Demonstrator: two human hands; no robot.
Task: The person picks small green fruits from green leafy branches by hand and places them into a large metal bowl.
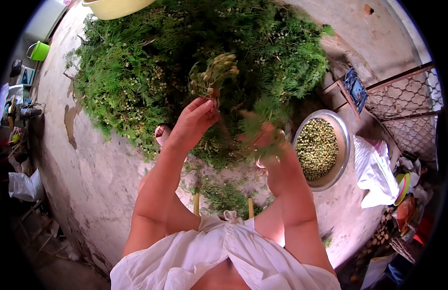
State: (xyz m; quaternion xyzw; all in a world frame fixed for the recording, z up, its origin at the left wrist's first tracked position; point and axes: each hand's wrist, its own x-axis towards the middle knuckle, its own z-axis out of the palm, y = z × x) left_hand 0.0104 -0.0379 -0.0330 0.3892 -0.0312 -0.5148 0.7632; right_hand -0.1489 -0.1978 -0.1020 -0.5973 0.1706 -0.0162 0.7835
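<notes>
In front of me, my left hand (pixel 197 118) is closed on the stem of a small branch (pixel 214 72) bearing pale green cones, held upright over a large heap of leafy green branches (pixel 117 72). My right hand (pixel 267 142) is to the right and lower, smeared by motion, with a blurred green sprig (pixel 267 116) over it; I cannot make out its fingers. A wide metal basin (pixel 345 150) holding several small greenish cones stands to the right of that hand.
A yellow tub (pixel 108 10) sits beyond the heap. At right lie white sacks (pixel 376 171), mesh metal frames (pixel 403 92) and a blue item (pixel 354 89). A green bucket (pixel 39 51), a pale sack (pixel 26 186) and assorted items line the left. My feet (pixel 162 133) border the heap.
</notes>
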